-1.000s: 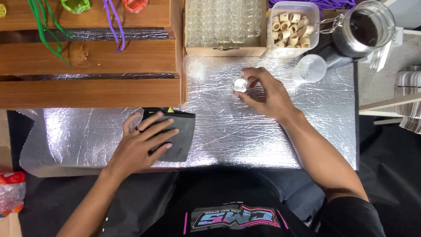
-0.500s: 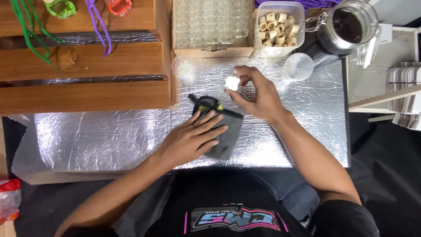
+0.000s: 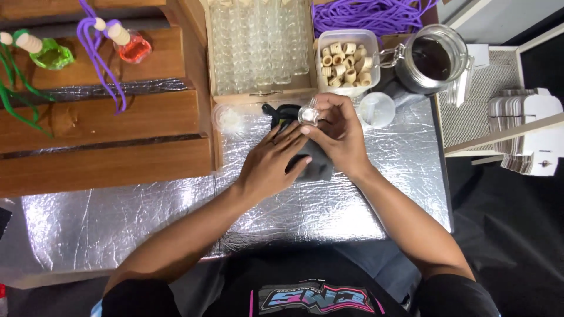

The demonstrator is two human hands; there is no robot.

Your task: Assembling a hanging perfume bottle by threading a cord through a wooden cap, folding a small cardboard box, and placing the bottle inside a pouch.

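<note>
Your right hand [image 3: 339, 138] pinches a small clear glass bottle [image 3: 308, 114] at its fingertips, thumb on one side and the first fingers curled over the other, so the bottle sits at the far, leftward tip of that hand, right above the dark grey cloth [image 3: 311, 157]. You look nearly straight at one round end of the bottle, so its long axis seems to run roughly up toward you rather than flat along the foil-covered table [image 3: 147, 217]; which end faces you cannot be told from here.

Your left hand [image 3: 271, 164] lies flat on the cloth, fingers straight, lightly spread and holding nothing, their tips pointing toward the bottle and ending just short of it, on its near side. The bottle belongs to your right hand alone; the left is close but not touching it.

Beyond the right fingertips stands a tub of wooden caps [image 3: 346, 61], with a small clear funnel [image 3: 376, 108] just to their right.
</note>
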